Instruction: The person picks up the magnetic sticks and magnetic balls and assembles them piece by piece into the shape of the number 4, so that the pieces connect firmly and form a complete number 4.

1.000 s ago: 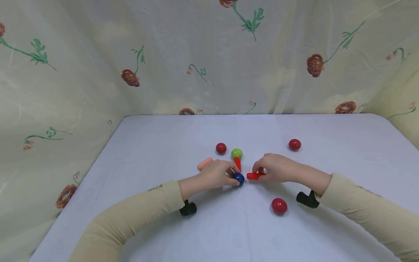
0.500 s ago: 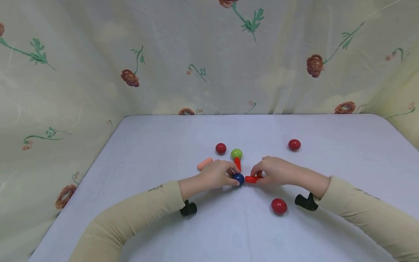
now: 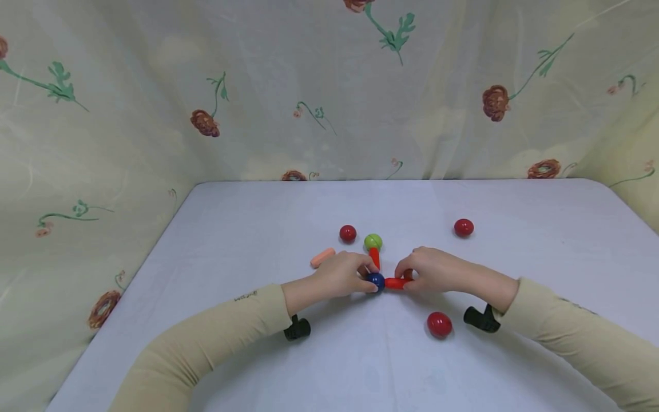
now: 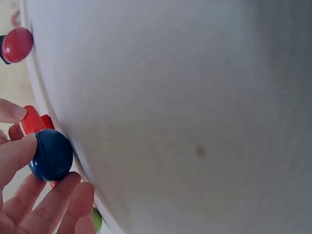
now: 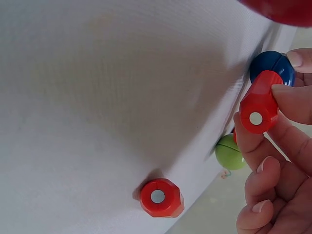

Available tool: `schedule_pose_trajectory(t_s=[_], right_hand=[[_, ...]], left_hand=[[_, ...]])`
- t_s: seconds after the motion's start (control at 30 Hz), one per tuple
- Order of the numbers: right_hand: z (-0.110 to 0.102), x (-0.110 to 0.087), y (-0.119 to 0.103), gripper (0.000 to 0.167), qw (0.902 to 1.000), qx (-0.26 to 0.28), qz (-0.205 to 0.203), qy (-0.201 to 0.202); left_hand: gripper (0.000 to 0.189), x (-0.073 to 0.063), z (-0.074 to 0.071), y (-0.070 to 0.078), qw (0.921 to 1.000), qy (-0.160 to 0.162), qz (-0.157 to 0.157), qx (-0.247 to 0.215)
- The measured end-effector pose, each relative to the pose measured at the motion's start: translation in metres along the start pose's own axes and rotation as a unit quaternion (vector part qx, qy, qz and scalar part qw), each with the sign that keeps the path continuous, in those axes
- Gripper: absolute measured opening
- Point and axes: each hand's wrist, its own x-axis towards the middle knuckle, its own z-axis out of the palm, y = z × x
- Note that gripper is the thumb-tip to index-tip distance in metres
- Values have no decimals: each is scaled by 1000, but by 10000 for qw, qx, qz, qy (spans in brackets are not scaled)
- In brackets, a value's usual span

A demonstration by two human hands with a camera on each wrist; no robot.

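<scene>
My left hand (image 3: 342,276) pinches a glossy blue ball (image 3: 375,282) between thumb and fingers at the middle of the table. From the right, my right hand (image 3: 432,270) grips a short red faceted rod (image 3: 395,284), its left end against the ball. In the right wrist view this red rod (image 5: 259,100) has a pale round disc in its near end. A second red rod (image 3: 374,258) runs from a lime-green ball (image 3: 373,242) down toward the blue ball; the left fingers hide its lower end.
A peach rod (image 3: 322,257) lies behind the left hand. Red balls lie at back left (image 3: 348,233), back right (image 3: 464,228) and front right (image 3: 440,325). The right wrist view shows another red faceted piece (image 5: 161,198) with a pale disc. A floral curtain (image 3: 329,86) hangs behind the table.
My right hand has brought the red rod slightly left and nearer, closing the gap to the blue ball. The left hand and the blue ball have stayed in place.
</scene>
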Motion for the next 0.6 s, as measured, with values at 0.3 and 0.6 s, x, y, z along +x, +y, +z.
schedule_pose_trajectory(t_s=[0.3,0.6], right_hand=[[1,-1,1,19,10000,44,33,22],[-7,-7,1,22,9994,277,149,125]], left_hand=[[28,0,1,1,10000,-19,-85,10],[28,0,0,2,10000,-31,-91,-22]])
